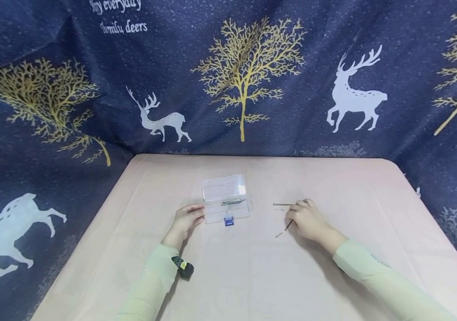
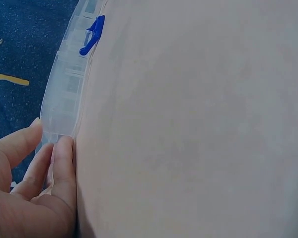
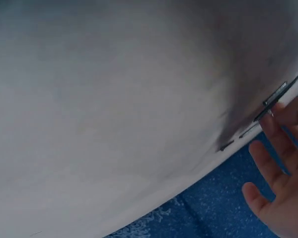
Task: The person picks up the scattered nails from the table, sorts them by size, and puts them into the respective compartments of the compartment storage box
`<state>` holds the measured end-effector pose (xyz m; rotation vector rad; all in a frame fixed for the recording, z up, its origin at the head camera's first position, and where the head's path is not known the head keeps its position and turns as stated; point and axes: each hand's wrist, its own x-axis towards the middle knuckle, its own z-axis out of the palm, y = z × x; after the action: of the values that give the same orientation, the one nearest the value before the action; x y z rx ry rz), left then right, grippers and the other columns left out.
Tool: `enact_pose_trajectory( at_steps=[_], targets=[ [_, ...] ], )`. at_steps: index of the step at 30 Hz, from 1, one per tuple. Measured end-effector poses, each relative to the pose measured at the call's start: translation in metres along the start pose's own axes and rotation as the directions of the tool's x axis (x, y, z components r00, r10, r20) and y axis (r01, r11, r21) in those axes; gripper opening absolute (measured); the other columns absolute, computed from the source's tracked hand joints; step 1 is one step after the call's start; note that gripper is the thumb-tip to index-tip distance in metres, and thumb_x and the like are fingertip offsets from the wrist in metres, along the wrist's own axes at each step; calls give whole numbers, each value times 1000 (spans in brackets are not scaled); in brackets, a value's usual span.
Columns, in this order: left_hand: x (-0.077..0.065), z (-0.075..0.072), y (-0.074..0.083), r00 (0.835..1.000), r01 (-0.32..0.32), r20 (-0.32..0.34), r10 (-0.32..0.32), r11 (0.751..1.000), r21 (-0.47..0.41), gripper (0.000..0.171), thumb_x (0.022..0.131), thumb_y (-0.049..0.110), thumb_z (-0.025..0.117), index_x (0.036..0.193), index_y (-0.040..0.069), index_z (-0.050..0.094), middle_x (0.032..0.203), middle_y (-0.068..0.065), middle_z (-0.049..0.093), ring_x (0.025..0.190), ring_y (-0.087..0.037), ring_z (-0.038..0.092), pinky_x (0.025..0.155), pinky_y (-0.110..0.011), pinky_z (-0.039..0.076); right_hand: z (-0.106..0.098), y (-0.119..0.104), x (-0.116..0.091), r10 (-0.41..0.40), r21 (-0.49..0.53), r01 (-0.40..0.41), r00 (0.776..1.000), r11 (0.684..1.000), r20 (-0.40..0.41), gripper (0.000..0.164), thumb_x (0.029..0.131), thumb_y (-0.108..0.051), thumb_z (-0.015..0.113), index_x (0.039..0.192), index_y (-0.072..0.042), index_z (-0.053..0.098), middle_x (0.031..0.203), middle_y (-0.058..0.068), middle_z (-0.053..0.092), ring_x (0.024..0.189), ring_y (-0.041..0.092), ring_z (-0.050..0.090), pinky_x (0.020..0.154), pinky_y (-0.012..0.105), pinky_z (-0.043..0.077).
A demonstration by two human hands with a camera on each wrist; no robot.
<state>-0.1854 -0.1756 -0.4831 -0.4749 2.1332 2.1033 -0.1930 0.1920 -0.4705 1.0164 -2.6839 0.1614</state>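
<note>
A clear plastic box (image 1: pixel 215 218) stands with its lid (image 1: pixel 223 189) raised, and several thin metal nails (image 1: pixel 233 202) lie inside. At its front hangs a blue latch (image 1: pixel 229 221). My left hand (image 1: pixel 185 223) grips the box's left side, thumb above and fingers against the side wall (image 2: pixel 62 116). To the right of the box, my right hand (image 1: pixel 307 219) is down at loose nails on the table; its thumb and index finger pinch at a dark nail (image 3: pixel 290 86). A long nail (image 1: pixel 280 204) and a small one (image 1: pixel 278 209) lie left of that hand.
A pale pink cloth covers the table (image 1: pixel 244 272). Behind and beside it hangs a dark blue curtain (image 1: pixel 196 67) with deer and trees. On the left sleeve sits a small black device (image 1: pixel 185 269).
</note>
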Motion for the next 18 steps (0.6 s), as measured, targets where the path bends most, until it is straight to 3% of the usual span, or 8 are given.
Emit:
enact_pose_trajectory(
  at_steps=[3, 9, 18],
  targets=[
    [-2, 1, 1, 1000, -10, 4, 10, 1000, -3, 28, 86, 5, 67, 112, -5, 64, 110, -18, 65, 92, -18, 66, 84, -25, 58, 0, 2, -2, 0, 41, 1, 1000, 999, -10, 20, 70, 2, 70, 80, -15, 70, 89, 1, 69, 87, 24, 60, 85, 47, 46],
    [4, 3, 2, 998, 62, -27, -61, 997, 45, 32, 89, 4, 62, 120, -3, 60, 125, -21, 58, 104, -23, 63, 93, -27, 55, -1, 3, -2, -7, 76, 4, 1000, 997, 30, 15, 74, 0, 73, 83, -11, 71, 90, 4, 68, 88, 23, 61, 84, 43, 53],
    [3, 2, 2, 998, 67, -19, -66, 997, 36, 33, 90, 3, 61, 121, -5, 59, 124, -21, 58, 93, -13, 64, 88, -24, 57, 0, 1, -1, -14, 26, 13, 999, 1000, 38, 9, 75, -6, 76, 81, -10, 70, 87, 3, 68, 84, 20, 62, 82, 39, 55]
  ],
)
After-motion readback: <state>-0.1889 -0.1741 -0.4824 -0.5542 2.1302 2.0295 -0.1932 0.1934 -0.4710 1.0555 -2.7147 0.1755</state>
